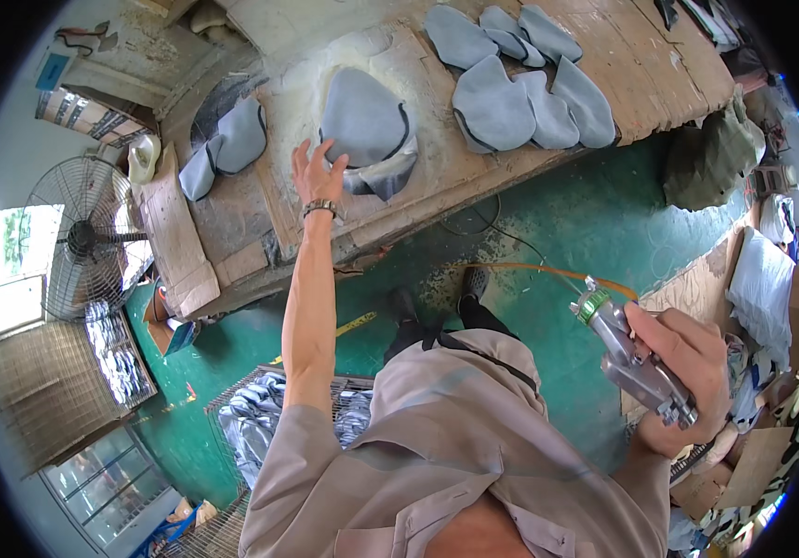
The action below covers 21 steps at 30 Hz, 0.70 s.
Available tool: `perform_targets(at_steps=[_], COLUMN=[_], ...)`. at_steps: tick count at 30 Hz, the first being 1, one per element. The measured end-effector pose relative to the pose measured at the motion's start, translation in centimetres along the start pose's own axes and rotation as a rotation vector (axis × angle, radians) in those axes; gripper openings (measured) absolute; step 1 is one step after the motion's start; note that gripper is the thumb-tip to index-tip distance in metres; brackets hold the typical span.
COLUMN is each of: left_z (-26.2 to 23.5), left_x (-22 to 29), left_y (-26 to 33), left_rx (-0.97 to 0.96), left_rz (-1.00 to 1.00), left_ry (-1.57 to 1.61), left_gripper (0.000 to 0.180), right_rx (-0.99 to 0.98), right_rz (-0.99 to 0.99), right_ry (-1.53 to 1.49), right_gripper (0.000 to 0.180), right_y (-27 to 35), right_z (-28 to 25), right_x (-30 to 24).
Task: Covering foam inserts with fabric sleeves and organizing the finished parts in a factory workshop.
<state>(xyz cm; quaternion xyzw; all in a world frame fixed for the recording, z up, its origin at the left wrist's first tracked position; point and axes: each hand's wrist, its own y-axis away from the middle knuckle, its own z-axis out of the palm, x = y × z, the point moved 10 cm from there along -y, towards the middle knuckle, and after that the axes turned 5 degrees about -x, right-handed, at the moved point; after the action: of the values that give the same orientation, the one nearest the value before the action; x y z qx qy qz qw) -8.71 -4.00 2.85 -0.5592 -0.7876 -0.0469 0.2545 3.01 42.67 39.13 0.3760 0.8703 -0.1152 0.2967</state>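
1. Currently lying on the bench [641, 86], left of its middle and near the front edge: one grey panel [362, 112], rounded, with dark edging along its right and front sides, on a pale, dusty patch [299, 102].
2. Protruding from under the panel toward the front edge: a shiny folded piece [388, 175], grey and creased.
3. Left hand [317, 175]: fingers spread, nothing enclosed, fingertips at the panel's left front corner. Cannot tell whether pressing or just hovering.
4. Right hand [683, 358]: wrapped firmly around a metal spray gun [615, 337], well out from the front edge, green-ringed nozzle end turned toward the bench. Cannot tell whether squeezing the trigger. Just beside the nozzle: an orange hose [548, 270].
5. Right of the panel, reaching close to the front edge: a cluster of similar panels [497, 107], partly overlapping. Toward the left end: a pair of grey pieces [239, 138].
6. Handling, by judgement: panel probably light, soft and easily creased; take hold at the edged rim, not the broad face. Spray gun probably rigid, heavier and smooth; grip around the body, clear of the nozzle.
7. Labels: no brand or writing legible on panel or spray gun.
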Motion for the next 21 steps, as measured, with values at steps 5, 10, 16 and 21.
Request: perform_targets(at_steps=[5,10,16,21], left_z=[-1.8,-4.3,-12.2,-22.1], left_x=[0.5,2.5,5.4,1.7], left_y=[1.0,-1.0,-3.2,-6.1], left_rx=[0.144,0.197,0.281,0.229], left_rz=[0.034,0.092,0.099,0.111], left_ry=[0.009,-0.051,0.063,0.073], left_gripper=[0.035,0.023,0.020,0.022], right_rx=[0.100,0.127,0.040,0.032], right_rz=[0.014,0.321,0.232,0.091], right_ry=[0.080,-0.121,-0.202,-0.181], right_gripper=[0.059,0.059,0.057,0.056], right_y=[0.4,0.7,0.0,-3.8], right_z=[-2.4,-2.5,-0.3,1.8], right_x=[1.8,5.4,3.1,-1.6])
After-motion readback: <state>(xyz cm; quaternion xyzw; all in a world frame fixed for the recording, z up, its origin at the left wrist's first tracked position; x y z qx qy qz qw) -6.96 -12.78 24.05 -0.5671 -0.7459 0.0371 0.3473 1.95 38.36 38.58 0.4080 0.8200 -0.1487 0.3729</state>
